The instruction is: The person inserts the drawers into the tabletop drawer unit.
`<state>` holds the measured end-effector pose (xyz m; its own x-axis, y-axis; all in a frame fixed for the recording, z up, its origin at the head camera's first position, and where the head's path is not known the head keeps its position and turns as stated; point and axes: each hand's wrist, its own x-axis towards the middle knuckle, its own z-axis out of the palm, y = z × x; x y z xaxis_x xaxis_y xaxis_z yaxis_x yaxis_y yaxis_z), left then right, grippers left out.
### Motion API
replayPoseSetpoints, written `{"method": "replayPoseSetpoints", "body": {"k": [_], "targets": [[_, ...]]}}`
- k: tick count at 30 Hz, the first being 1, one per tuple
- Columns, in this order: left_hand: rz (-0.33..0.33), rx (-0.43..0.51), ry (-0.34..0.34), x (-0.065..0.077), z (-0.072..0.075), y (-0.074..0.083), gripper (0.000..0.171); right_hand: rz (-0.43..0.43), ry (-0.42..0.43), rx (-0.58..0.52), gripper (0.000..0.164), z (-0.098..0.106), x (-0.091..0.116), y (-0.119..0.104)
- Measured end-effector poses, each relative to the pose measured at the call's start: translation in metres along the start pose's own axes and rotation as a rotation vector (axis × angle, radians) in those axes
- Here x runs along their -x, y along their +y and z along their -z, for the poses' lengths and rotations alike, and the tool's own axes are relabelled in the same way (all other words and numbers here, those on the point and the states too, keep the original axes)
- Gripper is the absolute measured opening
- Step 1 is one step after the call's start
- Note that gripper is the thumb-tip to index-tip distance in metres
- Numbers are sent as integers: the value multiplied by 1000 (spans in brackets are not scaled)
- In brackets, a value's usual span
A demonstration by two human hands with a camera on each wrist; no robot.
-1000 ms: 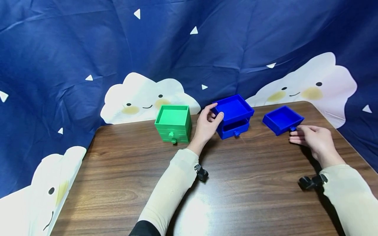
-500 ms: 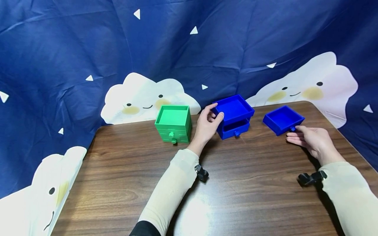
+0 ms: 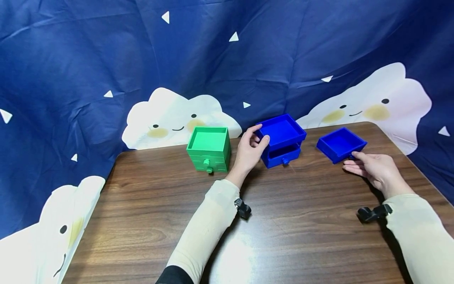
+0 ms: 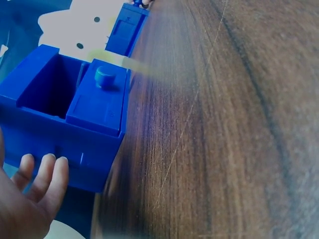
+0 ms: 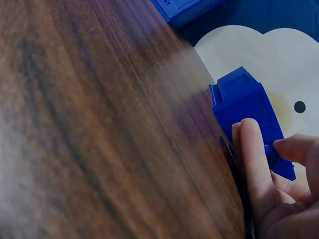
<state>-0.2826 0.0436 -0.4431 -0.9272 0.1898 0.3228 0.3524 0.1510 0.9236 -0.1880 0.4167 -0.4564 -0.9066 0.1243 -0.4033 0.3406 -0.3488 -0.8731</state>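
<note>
A small blue drawer cabinet stands on the table, its upper slot hollow and its lower drawer pushed in. My left hand holds the cabinet's left side, with thumb and index finger at the top rim and the other fingertips against the side wall. To the right is a loose blue drawer with an empty interior. My right hand pinches its front knob, thumb on the knob, while other fingers extend along the front below it.
A green drawer cabinet with knobs stands left of the blue one. All of it rests on a brown wooden table. Behind the table hangs a dark blue cloth with white clouds.
My right hand has shifted slightly left at the loose drawer, and its thumb has come over the knob. The left hand and both cabinets stay as they were.
</note>
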Motion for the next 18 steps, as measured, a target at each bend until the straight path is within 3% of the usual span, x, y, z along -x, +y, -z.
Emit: {"method": "replayPoseSetpoints", "body": {"k": [18], "targets": [[2,-3,-2,0,-1,1,47,-10,-35,-111,37,-5,-1,1]]}}
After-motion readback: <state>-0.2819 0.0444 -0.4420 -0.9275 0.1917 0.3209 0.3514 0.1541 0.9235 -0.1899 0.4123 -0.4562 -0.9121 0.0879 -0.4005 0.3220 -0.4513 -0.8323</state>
